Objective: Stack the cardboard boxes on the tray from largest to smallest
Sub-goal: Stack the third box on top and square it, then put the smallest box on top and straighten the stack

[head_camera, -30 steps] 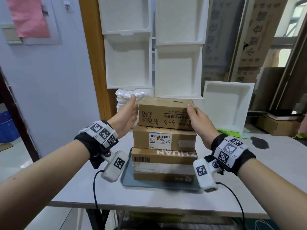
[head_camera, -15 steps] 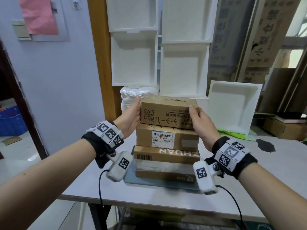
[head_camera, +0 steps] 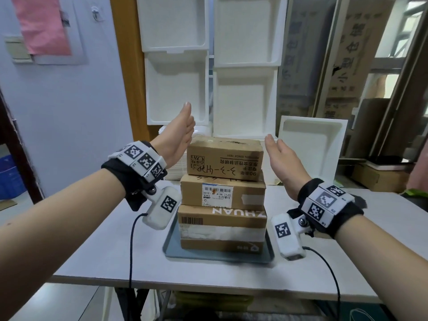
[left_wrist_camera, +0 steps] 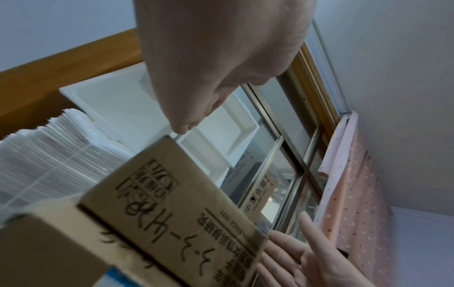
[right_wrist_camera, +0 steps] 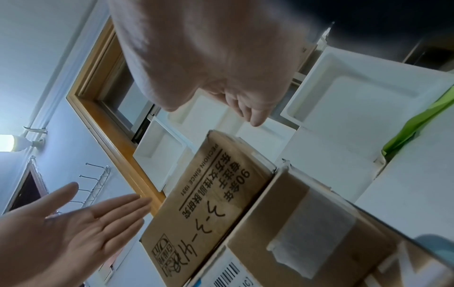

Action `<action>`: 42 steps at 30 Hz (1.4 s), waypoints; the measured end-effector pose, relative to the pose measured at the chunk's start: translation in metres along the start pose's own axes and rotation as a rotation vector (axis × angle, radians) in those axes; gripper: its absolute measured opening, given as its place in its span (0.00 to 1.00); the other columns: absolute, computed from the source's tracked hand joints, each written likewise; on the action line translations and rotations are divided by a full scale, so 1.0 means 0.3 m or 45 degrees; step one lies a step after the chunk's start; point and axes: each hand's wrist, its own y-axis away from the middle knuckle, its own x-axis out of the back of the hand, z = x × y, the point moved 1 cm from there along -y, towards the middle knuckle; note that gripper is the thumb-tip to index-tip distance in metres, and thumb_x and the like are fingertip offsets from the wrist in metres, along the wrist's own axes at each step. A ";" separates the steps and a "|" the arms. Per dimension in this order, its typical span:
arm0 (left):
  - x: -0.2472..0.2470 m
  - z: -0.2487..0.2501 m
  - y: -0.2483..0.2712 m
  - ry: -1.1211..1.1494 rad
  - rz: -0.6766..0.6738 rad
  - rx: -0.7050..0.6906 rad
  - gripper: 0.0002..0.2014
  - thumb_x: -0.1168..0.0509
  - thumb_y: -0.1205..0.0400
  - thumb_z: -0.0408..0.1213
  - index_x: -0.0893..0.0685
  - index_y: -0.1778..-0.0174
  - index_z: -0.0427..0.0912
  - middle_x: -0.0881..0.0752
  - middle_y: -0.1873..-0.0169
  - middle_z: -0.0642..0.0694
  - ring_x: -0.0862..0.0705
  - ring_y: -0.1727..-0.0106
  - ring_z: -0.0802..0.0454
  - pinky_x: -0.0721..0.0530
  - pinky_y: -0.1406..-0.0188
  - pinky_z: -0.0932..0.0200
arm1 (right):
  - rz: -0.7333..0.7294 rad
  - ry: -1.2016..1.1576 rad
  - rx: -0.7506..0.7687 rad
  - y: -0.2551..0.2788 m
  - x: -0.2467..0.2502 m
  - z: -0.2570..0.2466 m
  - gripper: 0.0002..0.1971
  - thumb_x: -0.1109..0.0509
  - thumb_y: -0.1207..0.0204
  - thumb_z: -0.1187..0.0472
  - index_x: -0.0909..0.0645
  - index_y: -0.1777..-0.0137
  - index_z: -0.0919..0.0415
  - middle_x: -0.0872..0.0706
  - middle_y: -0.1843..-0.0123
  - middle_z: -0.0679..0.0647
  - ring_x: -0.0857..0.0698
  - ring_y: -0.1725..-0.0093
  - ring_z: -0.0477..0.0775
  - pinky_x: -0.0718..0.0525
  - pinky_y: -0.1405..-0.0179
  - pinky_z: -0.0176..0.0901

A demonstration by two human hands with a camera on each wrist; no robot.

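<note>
Three cardboard boxes stand stacked on a grey tray (head_camera: 171,246) on the white table. The largest box (head_camera: 222,228) lies at the bottom, a middle box (head_camera: 222,193) with a white label sits on it, and the smallest box (head_camera: 224,159) (left_wrist_camera: 176,209) (right_wrist_camera: 209,198) with handwriting is on top. My left hand (head_camera: 179,137) hovers just left of the top box, fingers straight, apart from it. My right hand (head_camera: 281,161) hovers just right of the top box, palm facing it, also not touching. Both hands hold nothing.
White foam trays (head_camera: 245,98) lean stacked against the window behind the boxes, and one more foam tray (head_camera: 310,147) stands at the back right. A stack of white plastic containers (left_wrist_camera: 49,155) sits behind the left hand. Cardboard cartons (head_camera: 379,179) stand at the far right.
Both hands have let go of the top box and drawn outward, the left one also upward. The top box stays on the stack.
</note>
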 end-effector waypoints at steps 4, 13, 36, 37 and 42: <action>-0.059 0.057 0.003 0.013 -0.044 -0.051 0.38 0.56 0.14 0.62 0.52 0.14 0.38 0.46 0.14 0.43 0.45 0.15 0.50 0.47 0.16 0.54 | 0.023 0.029 0.010 0.019 0.027 -0.013 0.41 0.49 0.16 0.35 0.50 0.12 0.62 0.45 0.11 0.53 0.44 0.13 0.52 0.44 0.18 0.47; -0.224 0.049 0.018 0.085 -0.202 -0.028 0.39 0.56 0.14 0.62 0.52 0.14 0.37 0.47 0.14 0.41 0.45 0.15 0.49 0.47 0.17 0.54 | 0.047 0.036 0.015 0.049 0.087 -0.018 0.38 0.49 0.14 0.37 0.46 0.13 0.62 0.41 0.12 0.54 0.42 0.14 0.51 0.42 0.22 0.42; -0.896 -0.351 -0.033 0.089 -0.549 0.346 0.37 0.58 0.14 0.63 0.50 0.14 0.44 0.46 0.14 0.46 0.47 0.14 0.53 0.50 0.15 0.51 | 0.247 0.059 -0.322 0.037 0.426 0.477 0.38 0.50 0.16 0.34 0.39 0.14 0.59 0.35 0.14 0.53 0.36 0.16 0.54 0.37 0.22 0.48; -0.908 -0.386 -0.041 0.077 -0.545 0.371 0.38 0.58 0.14 0.64 0.50 0.14 0.43 0.46 0.14 0.46 0.48 0.14 0.53 0.50 0.15 0.51 | 0.247 0.048 -0.349 0.036 0.432 0.508 0.38 0.50 0.16 0.34 0.40 0.14 0.58 0.35 0.14 0.52 0.36 0.16 0.53 0.37 0.23 0.47; -0.947 -0.551 -0.071 0.038 -0.493 0.475 0.38 0.57 0.15 0.64 0.50 0.14 0.43 0.48 0.14 0.47 0.49 0.14 0.53 0.51 0.15 0.51 | 0.241 0.085 -0.485 0.010 0.459 0.653 0.40 0.50 0.18 0.32 0.44 0.12 0.58 0.41 0.12 0.53 0.40 0.14 0.56 0.39 0.17 0.55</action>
